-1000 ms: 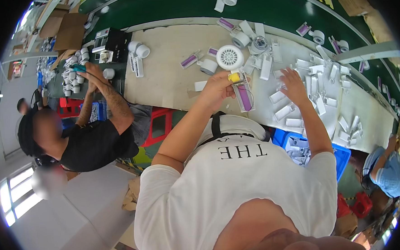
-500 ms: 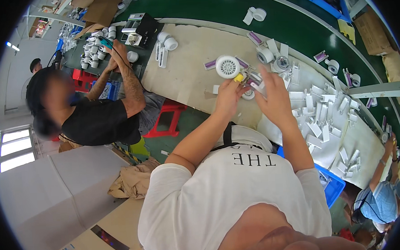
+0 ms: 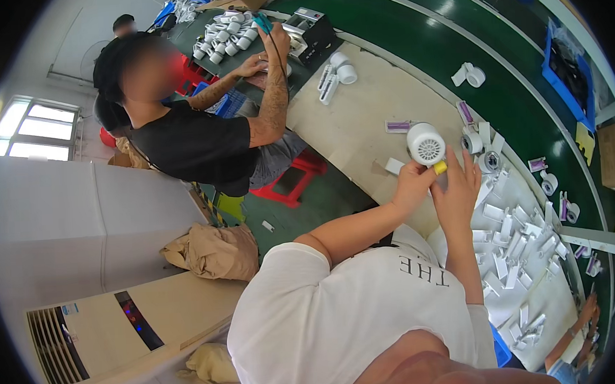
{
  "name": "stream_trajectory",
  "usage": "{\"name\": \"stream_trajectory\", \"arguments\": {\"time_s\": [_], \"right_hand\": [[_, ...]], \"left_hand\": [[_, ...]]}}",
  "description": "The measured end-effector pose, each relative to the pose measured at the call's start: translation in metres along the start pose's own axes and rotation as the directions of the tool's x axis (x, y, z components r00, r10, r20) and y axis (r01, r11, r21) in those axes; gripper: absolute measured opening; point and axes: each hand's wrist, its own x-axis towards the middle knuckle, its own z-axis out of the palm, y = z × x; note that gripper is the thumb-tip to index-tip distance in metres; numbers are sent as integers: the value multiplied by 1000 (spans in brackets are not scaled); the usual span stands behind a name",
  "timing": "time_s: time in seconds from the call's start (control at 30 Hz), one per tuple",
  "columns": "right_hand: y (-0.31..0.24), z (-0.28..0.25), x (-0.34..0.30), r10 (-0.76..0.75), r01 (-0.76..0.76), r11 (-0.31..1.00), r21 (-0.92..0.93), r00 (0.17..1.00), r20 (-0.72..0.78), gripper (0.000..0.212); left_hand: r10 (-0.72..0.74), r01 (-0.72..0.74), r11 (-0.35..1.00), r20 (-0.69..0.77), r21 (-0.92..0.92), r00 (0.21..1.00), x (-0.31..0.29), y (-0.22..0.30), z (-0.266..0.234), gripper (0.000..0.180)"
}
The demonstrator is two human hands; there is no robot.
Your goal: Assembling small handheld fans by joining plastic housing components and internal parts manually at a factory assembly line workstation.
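A white hair-dryer housing (image 3: 427, 144) with a round grille is held over the bench, its grille facing up. My left hand (image 3: 416, 188) is closed on its lower end, beside a small yellow piece (image 3: 440, 166). On the other side of that yellow piece is my right hand (image 3: 457, 196), with its fingers stretched upward and apart. What lies beneath my two hands is hidden. A white and purple part (image 3: 399, 127) rests just left of the housing, and a small white block (image 3: 394, 166) sits near my left fingers.
Many white handle pieces (image 3: 508, 240) cover the bench at right. Past the bench runs a green conveyor (image 3: 411, 44) with scattered white parts. At left a co-worker (image 3: 201, 145) holds a teal tool (image 3: 262, 22) beside a black machine (image 3: 306, 35). A red stool (image 3: 291, 179) stands below.
The view has swung left, so the bench appears farther right. My hands stay at the hair-dryer housing, whose grille has tilted. The co-worker's hands have moved apart, with the teal tool raised.
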Motion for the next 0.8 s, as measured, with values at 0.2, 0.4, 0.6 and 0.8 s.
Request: {"name": "stream_trajectory", "arguments": {"time_s": [0.2,0.4,0.6,0.8], "right_hand": [[63,22,-23,251,-614,244,750,787,563,36],[20,20,18,361,-284,592,754,930,66,33],[61,83,31,92,-143,725,674,989,112,40],[166,149,143,160,-250,927,279,938,307,48]], "left_hand": [[113,-118,992,110,37,987,18,45,5,19],[74,-63,978,48,-198,996,43,56,18,24],[-68,61,996,120,58,991,92,47,-23,24],[133,-125,-99,138,987,981,207,58,-159,26]]}}
